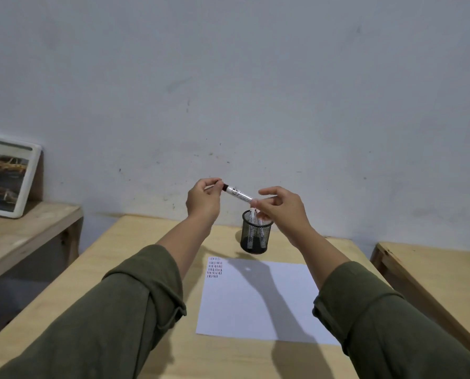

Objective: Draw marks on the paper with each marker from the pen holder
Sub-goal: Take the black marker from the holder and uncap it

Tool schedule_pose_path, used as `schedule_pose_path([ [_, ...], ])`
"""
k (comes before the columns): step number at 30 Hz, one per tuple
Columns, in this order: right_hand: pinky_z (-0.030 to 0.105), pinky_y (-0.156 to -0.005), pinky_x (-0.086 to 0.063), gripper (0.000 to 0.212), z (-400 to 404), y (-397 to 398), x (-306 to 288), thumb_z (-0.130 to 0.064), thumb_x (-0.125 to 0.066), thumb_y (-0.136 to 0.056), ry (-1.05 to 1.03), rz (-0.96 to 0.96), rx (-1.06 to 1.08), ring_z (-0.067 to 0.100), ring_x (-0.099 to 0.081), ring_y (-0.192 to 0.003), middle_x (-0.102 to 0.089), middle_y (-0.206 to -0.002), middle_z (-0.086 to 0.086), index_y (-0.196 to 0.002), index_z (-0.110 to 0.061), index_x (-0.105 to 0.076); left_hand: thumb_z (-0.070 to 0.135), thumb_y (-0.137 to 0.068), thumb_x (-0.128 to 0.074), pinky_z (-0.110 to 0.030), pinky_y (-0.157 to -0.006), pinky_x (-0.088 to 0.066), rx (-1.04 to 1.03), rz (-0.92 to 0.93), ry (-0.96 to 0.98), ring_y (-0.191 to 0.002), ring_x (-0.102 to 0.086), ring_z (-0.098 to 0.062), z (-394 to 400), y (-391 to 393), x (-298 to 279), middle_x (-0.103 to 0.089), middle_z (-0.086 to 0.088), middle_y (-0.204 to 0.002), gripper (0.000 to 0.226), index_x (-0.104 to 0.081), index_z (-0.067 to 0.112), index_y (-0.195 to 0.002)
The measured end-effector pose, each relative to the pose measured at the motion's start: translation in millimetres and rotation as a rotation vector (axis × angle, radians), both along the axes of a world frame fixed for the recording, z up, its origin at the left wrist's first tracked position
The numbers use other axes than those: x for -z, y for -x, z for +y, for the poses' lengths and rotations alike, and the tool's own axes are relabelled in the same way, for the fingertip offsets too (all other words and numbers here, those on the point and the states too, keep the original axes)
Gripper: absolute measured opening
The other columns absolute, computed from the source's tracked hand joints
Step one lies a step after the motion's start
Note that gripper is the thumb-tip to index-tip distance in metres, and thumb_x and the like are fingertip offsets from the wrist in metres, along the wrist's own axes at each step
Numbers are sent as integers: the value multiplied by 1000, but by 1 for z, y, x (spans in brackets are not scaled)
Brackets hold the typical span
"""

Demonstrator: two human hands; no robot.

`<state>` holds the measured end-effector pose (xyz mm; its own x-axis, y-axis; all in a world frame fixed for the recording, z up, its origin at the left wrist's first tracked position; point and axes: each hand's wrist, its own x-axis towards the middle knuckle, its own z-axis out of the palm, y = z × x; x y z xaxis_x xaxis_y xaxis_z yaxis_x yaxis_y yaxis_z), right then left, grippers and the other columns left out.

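Two bare forearms in olive-green sleeves

Both sleeves are the same dull olive cloth, thick and matte, pushed up into bulky rolled cuffs with soft folds. The left sleeve (113,310) fills the 7 o'clock corner; its cuff ends in a stitched band. The right sleeve (387,324) fills 5 o'clock, with a seamed cuff edge. The left hand (203,199) and right hand (283,209) are bare: no rings, watch or gloves.
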<state>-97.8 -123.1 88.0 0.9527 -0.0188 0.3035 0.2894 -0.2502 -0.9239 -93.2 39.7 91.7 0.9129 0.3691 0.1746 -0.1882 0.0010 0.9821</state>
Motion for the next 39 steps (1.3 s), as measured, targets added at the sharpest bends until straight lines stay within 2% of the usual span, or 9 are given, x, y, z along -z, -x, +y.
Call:
schedule_pose_path([
  [2, 29, -66, -56, 35, 2, 6, -5, -14, -80, -72, -149, 17, -5, 22, -67, -61, -72, -87, 17, -102, -8, -65, 29, -91, -54, -36, -82, -47, 0, 40, -24, -88, -55, -24, 4, 5, 8, -67, -11, -113, 16, -62, 20, -102],
  [6, 23, -63, -58, 37, 7, 17, -11, -5, -75, -76, -432, 23, -66, 15, -68, -59, -68, -77, 11, -109, -8, -59, 31, -91, -53, -27, -62, -41, 53, 57, -122, -88, -55, -19, 5, 12, 20, -67, -7, -109, 9, -57, 23, -93],
  [8, 22, -63, -57, 34, 7, 19, -7, -6, -73, -78, -502, 57, -115, 13, -68, -59, -69, -72, 4, -109, -10, -60, 30, -90, -54, -28, -68, -41, 98, 24, -160, -87, -56, -17, 4, 15, 26, -69, -3, -100, 5, -58, 28, -87],
  [13, 21, -62, -56, 17, 11, 22, 8, -12, -68, -84, -495, 149, -218, 12, -68, -60, -70, -70, 7, -98, -4, -65, 29, -91, -54, -27, -84, -42, 195, -53, -234, -89, -58, -13, 1, 23, 35, -68, 5, -85, 15, -69, 25, -93],
  [20, 21, -62, -57, 10, 17, 27, 29, -9, -67, -84, -484, 169, -230, 14, -69, -60, -71, -67, 9, -90, 0, -66, 24, -96, -44, -10, -60, -36, 138, -26, -383, -83, -52, -14, 4, 31, 50, -65, 2, -91, 26, -67, 14, -101],
  [27, 24, -69, -58, 9, 20, 31, 44, -10, -67, -84, -462, 154, -235, 14, -69, -62, -71, -65, 7, -89, -2, -67, 24, -99, -37, -24, -72, -33, 132, 47, -484, -84, -49, -18, 6, 34, 59, -68, -9, -105, 33, -64, 9, -107],
  [33, 28, -73, -58, 5, 24, 32, 58, -4, -65, -84, -446, 179, -275, 20, -69, -67, -69, -73, 14, -85, -5, -69, 25, -101, -28, -29, -72, -30, 137, 150, -601, -82, -46, -25, 13, 34, 70, -56, -9, -87, 40, -63, 11, -89],
  [36, 27, -71, -57, 7, 23, 31, 65, -2, -64, -84, -486, 181, -251, 21, -70, -68, -71, -74, 14, -87, -4, -70, 26, -99, -33, -25, -66, -30, 90, 208, -547, -87, -52, -27, 26, 29, 82, -64, -14, -100, 36, -63, 8, -96],
  [39, 27, -74, -57, 18, 18, 30, 75, -2, -64, -85, -480, 198, -233, 20, -68, -69, -69, -81, 17, -102, 2, -67, 25, -93, -50, -14, -47, -37, 28, 228, -476, -84, -51, -17, 40, 28, 97, -65, -9, -110, 26, -63, 7, -106],
])
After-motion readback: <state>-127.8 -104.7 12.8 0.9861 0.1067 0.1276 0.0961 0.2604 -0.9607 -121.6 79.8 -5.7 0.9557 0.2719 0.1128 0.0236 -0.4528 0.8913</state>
